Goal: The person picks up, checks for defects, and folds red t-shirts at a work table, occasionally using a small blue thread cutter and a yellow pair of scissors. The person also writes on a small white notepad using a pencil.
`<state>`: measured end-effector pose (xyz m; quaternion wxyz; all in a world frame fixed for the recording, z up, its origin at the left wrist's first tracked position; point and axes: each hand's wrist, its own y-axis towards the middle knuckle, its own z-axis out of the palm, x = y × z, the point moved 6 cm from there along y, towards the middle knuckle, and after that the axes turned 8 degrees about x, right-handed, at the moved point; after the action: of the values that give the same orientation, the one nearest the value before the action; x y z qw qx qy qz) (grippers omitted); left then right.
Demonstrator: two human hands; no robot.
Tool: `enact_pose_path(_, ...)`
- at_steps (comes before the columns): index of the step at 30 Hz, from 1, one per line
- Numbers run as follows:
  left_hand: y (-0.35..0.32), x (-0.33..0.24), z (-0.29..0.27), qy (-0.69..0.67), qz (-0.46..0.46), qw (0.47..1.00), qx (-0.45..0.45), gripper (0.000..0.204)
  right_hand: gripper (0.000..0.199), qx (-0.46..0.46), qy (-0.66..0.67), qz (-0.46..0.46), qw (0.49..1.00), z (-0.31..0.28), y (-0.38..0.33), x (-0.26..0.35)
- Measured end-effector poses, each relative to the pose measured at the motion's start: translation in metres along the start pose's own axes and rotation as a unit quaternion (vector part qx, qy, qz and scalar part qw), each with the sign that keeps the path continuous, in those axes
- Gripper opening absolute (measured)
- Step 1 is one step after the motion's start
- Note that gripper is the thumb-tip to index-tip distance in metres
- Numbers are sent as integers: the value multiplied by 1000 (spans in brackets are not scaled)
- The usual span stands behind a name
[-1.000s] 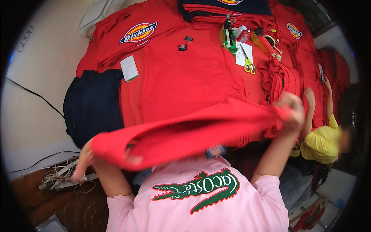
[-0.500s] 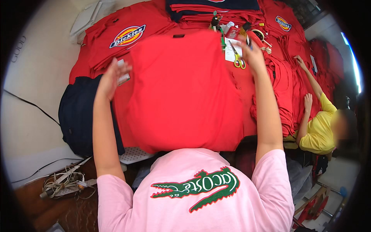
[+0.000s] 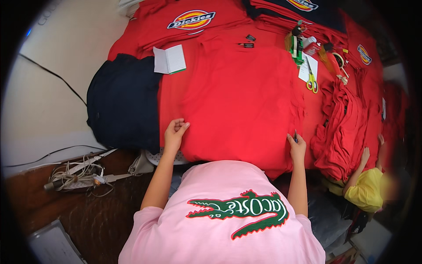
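A red T-shirt (image 3: 239, 101) lies spread flat in front of me, its dark neck labels at the far end. My left hand (image 3: 175, 134) is at its lower left edge, fingers curled, with thumb and forefinger pinching at the cloth. At the lower right edge, my right hand (image 3: 297, 148) is closed around a slim dark pen (image 3: 296, 137) that sticks up between the fingers. Its fingertips touch the shirt's side. Beyond my left hand, an open notebook (image 3: 171, 59) with white pages rests between the red cloth and a dark navy garment pile (image 3: 125, 103).
Yellow-handled scissors (image 3: 312, 83) lie on a paper sheet at the back right, near a tape roll (image 3: 338, 60) and small bottles. Folded red garments (image 3: 340, 132) are stacked at right. A co-worker in a yellow top (image 3: 365, 189) reaches in there. Tangled cables (image 3: 81, 176) lie lower left.
Both hands have come down and nearer me, from the shirt's upper sides to its lower edges. The shirt now lies flatter, and the notebook has come into clear view. My view has shifted left.
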<state>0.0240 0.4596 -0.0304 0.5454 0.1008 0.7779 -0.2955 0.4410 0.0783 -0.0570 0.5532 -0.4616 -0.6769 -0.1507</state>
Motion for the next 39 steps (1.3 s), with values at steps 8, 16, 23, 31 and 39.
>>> enact_pose_path(8,14,-23,-10,82,22,993,-86,20,18,-4,120,106,987,-24,-18,33)
enact_pose_path(16,14,-200,-30,-17,133,991,-28,17,18,-55,196,-57,977,-98,-10,151)
enact_pose_path(23,143,-300,-9,-124,376,918,-17,20,18,-111,232,-176,950,-99,120,244)
enact_pose_path(31,107,-143,12,120,273,954,22,22,21,-30,-90,-160,983,-41,77,163)
enact_pose_path(39,20,-48,-64,199,186,956,-111,31,31,19,-234,-172,957,-19,-40,74)
